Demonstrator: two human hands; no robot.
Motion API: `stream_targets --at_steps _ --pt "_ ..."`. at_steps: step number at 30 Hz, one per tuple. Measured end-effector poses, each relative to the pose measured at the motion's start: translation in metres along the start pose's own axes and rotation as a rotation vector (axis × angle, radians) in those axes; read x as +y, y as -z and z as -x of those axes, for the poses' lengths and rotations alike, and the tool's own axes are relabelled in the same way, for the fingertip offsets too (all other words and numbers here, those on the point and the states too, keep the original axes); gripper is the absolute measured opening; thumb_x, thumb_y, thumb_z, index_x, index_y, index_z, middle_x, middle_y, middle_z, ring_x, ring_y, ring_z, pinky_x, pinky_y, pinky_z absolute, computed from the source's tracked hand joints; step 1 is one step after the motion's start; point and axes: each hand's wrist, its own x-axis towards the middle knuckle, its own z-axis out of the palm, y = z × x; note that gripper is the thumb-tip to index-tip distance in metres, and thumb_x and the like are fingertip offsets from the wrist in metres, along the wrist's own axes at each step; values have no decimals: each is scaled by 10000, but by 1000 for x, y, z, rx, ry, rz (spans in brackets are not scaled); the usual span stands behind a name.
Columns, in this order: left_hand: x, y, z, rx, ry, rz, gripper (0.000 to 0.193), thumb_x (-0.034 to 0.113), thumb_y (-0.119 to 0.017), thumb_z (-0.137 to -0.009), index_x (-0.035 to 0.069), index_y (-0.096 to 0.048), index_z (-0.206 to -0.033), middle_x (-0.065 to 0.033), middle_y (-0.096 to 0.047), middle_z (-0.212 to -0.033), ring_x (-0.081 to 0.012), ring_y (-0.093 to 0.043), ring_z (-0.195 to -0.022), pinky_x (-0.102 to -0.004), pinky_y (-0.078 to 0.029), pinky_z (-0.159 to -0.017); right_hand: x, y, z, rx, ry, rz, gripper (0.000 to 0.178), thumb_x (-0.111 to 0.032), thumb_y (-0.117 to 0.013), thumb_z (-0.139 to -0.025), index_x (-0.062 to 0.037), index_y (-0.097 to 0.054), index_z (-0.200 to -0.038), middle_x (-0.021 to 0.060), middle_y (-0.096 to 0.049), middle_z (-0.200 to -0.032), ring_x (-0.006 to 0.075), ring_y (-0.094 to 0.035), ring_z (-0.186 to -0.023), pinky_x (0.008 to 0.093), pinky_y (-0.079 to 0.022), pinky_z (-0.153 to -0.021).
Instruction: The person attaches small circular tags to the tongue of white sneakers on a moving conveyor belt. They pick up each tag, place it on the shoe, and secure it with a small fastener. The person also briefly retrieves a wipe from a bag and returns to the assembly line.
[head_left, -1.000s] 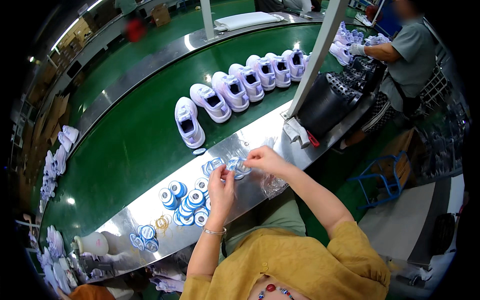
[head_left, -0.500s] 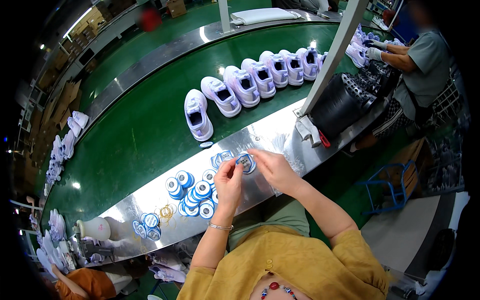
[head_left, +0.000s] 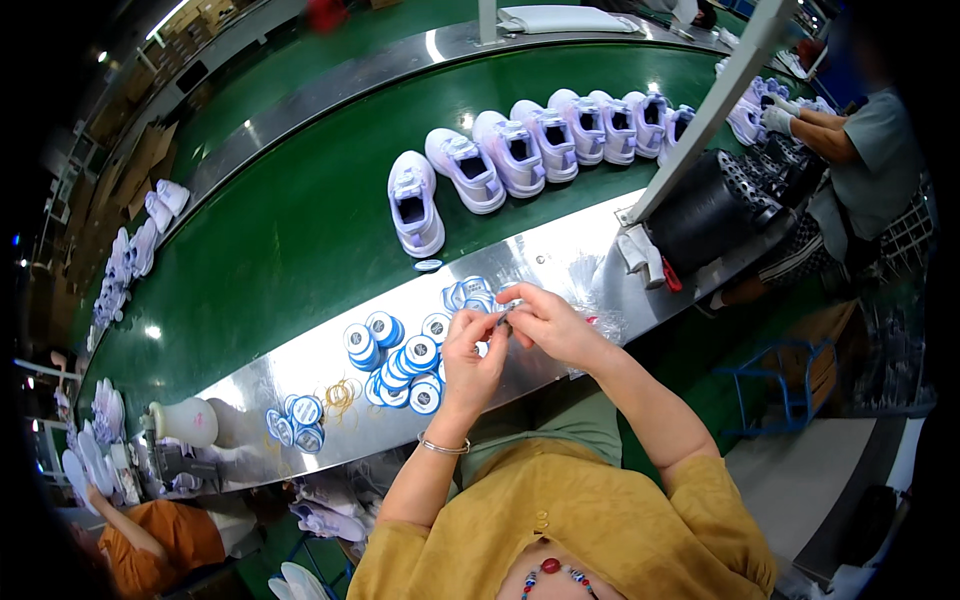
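My left hand (head_left: 472, 360) and my right hand (head_left: 555, 328) meet above the metal table edge, fingertips pinched together. Between them is a small round tag (head_left: 505, 319), tilted and largely hidden by the fingers; only a dark grey sliver shows. Just behind the hands lie several blue-edged round tags (head_left: 462, 294) in clear wrap. To the left of my left hand is a heap of blue-and-white round tags (head_left: 408, 368). A single tag (head_left: 428, 266) lies by the heel of the nearest white-lilac sneaker (head_left: 415, 205).
A row of sneakers (head_left: 515, 150) stands on the green conveyor belt (head_left: 270, 230). Yellow elastic loops (head_left: 342, 397) and a small tag stack (head_left: 300, 420) lie further left. A slanted post (head_left: 710, 110) and a black bin (head_left: 700, 210) stand to the right. Co-workers are at both ends.
The round tag, earlier face-up in my left fingers, is now tilted and mostly covered. My right hand has closed in to meet the left. The whole view has shifted slightly.
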Motion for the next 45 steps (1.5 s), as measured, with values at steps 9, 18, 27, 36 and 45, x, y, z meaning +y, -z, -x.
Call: stream_targets --at_steps 9,18,27,36,45 --pt "-27 68 53 -204 655 576 114 96 -612 -905 19 -643 -826 33 -590 -793 -46 -496 -742 -206 -392 -686 31 -56 26 -193 161 410 149 -135 -514 -934 -11 -499 -1014 131 -606 -683 254 -606 -613 359 -457 -576" --pt "-30 111 64 -78 246 -33 79 41 -645 -837 -13 -646 -895 -60 -548 -804 -153 -516 -741 -257 -410 -666 39 -85 5 -223 83 239 165 -156 -623 -854 2 -584 -825 85 -589 -648 139 -541 -562 298 -429 -547" --pt "-56 136 15 -108 -1 -962 265 123 -736 -733 -4 -638 -944 -141 -529 -918 -304 -497 -905 -383 -429 -759 38 -93 0 -80 24 308 187 -169 -638 -839 12 -597 -817 88 -577 -621 135 -533 -555 290 -429 -548" --pt "-52 142 6 -57 393 -241 166 120 -675 -834 -13 -577 -836 -77 -584 -763 -139 -531 -614 -321 -421 -549 36 -81 -3 18 45 244 161 -152 -635 -848 7 -613 -832 62 -584 -631 102 -513 -567 278 -413 -536" --pt "18 85 1 66 399 447 133 50 -559 -925 -9 -506 -1031 -109 -651 -885 -149 -648 -733 -266 -581 -596 -10 -79 -1 234 293 264 145 -110 -611 -857 6 -582 -776 74 -549 -572 113 -494 -496 275 -386 -480"
